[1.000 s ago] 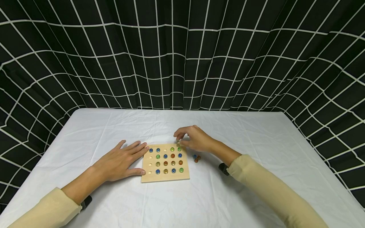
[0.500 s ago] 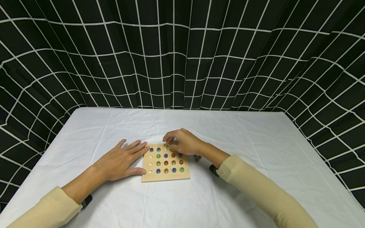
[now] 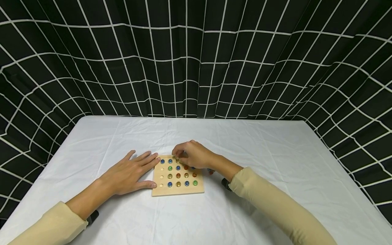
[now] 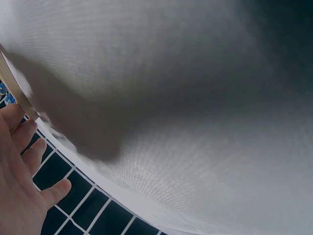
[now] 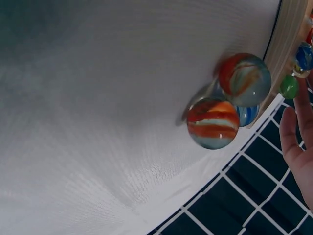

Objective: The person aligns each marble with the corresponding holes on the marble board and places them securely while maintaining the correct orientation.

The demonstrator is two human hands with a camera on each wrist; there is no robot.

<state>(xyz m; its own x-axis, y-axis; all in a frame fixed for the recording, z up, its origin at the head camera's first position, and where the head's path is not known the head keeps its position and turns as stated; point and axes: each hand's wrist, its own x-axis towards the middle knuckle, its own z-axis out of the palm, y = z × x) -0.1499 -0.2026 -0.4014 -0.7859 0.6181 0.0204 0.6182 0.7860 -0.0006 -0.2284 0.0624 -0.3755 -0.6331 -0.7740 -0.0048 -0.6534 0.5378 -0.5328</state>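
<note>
A light wooden board point(image 3: 177, 190) with rows of round hollows lies on the white cloth, and glass marbles in blue, green, amber and red sit in most of them. My left hand point(image 3: 130, 173) lies flat, its fingertips and thumb touching the board's left edge. Over the far row my right hand point(image 3: 197, 154) pinches a yellowish marble point(image 3: 177, 160) at the third hollow from the left. The right hand covers the far right marbles. In the left wrist view, my left hand point(image 4: 22, 171) has its fingers spread by the board's edge.
Beside the board's right edge lie two red-orange marbles point(image 5: 213, 124) and a blue marble point(image 5: 248, 115), mostly behind the forearm in the head view. White cloth point(image 3: 260, 146) covers the table. A black curtain with a white grid point(image 3: 196, 61) hangs behind it.
My right hand has moved left from the board's far right corner, carrying the yellowish marble to the third hollow of the far row. My left hand stays put.
</note>
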